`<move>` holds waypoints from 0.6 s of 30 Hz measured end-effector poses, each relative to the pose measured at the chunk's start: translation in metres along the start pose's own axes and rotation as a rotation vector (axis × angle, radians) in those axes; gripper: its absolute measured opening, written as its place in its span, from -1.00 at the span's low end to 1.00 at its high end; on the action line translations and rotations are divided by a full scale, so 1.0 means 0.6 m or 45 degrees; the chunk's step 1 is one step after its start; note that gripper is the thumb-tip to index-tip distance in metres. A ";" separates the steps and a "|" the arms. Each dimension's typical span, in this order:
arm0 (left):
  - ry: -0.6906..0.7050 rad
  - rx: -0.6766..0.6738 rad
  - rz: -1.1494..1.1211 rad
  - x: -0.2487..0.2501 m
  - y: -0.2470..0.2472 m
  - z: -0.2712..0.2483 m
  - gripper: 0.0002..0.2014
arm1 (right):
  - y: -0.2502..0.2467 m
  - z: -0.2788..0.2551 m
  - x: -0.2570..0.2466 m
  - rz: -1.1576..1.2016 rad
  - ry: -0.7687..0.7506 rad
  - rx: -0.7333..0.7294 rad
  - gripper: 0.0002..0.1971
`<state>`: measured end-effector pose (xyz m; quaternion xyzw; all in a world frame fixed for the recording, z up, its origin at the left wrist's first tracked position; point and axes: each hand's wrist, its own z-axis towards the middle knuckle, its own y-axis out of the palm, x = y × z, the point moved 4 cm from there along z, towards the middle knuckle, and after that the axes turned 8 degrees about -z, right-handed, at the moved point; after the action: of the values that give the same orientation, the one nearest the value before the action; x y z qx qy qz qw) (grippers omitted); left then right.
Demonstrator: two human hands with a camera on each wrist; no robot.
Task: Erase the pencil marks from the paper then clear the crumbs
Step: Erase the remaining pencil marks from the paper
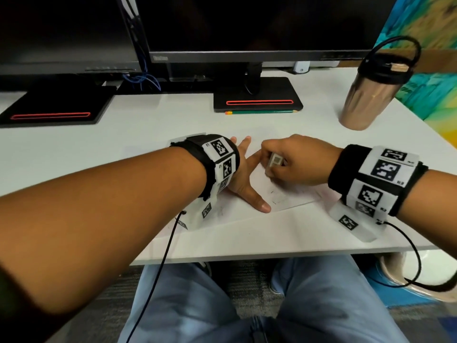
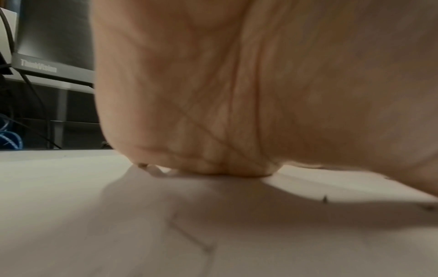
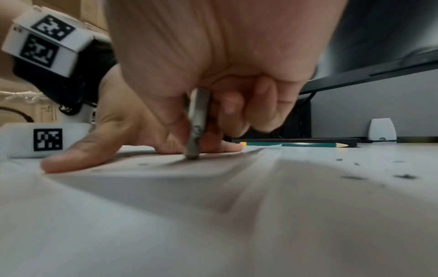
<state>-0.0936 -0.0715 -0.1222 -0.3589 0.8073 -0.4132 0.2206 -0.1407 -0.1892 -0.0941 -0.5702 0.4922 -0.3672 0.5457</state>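
Note:
A white sheet of paper [image 1: 294,198] lies on the desk in front of me, with faint pencil marks [image 1: 278,196] near its front edge. My left hand [image 1: 243,179] lies flat on the paper with its fingers spread, holding it down. My right hand [image 1: 294,160] pinches a small grey-white eraser [image 1: 273,164], and in the right wrist view the eraser [image 3: 198,121] stands upright with its lower tip pressed on the paper [image 3: 166,168]. Dark eraser crumbs [image 3: 403,176] lie on the desk to the right. The left wrist view shows only my palm [image 2: 237,93] pressed on the paper [image 2: 213,234].
A green pencil [image 1: 262,111] lies along the front of the monitor stand [image 1: 258,95]. A second monitor stand [image 1: 57,107] sits at the left. A copper tumbler [image 1: 371,95] with a black lid stands at the back right. The desk's front edge [image 1: 247,256] is close to my wrists.

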 end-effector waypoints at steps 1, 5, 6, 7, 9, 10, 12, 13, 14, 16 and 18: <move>-0.001 -0.004 0.001 0.000 0.000 0.001 0.35 | 0.003 -0.002 -0.004 0.005 -0.031 -0.011 -0.91; 0.003 0.003 -0.029 -0.002 0.001 -0.001 0.34 | 0.014 -0.015 -0.018 0.255 -0.113 -0.152 -0.89; 0.005 0.009 -0.025 -0.002 0.001 -0.002 0.34 | 0.012 -0.013 -0.011 0.234 -0.082 -0.126 -0.89; 0.005 0.010 -0.018 -0.001 0.001 -0.002 0.35 | 0.008 -0.011 -0.005 0.181 -0.055 -0.077 -0.88; -0.001 0.013 -0.006 -0.002 0.000 -0.001 0.35 | 0.004 -0.010 -0.005 0.055 -0.036 -0.009 -0.90; 0.001 0.013 -0.007 -0.001 0.000 -0.001 0.35 | 0.006 -0.012 -0.007 0.063 -0.058 -0.022 -0.91; 0.002 0.011 -0.021 -0.002 0.002 -0.001 0.35 | 0.015 -0.017 -0.017 0.189 -0.128 -0.107 -0.90; 0.003 0.011 -0.024 -0.002 0.002 -0.001 0.35 | 0.015 -0.019 -0.019 0.231 -0.132 -0.130 -0.89; 0.001 0.010 -0.021 -0.002 0.001 -0.002 0.35 | 0.013 -0.018 -0.016 0.217 -0.114 -0.123 -0.88; -0.003 0.011 -0.009 -0.001 0.000 -0.002 0.35 | 0.004 -0.015 -0.008 0.029 -0.056 -0.024 -0.87; -0.001 0.015 -0.007 -0.001 0.000 0.000 0.35 | 0.004 -0.015 -0.008 -0.047 -0.058 0.011 -0.89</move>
<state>-0.0933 -0.0708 -0.1224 -0.3599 0.8038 -0.4185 0.2220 -0.1512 -0.1866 -0.0944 -0.5852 0.4675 -0.3662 0.5522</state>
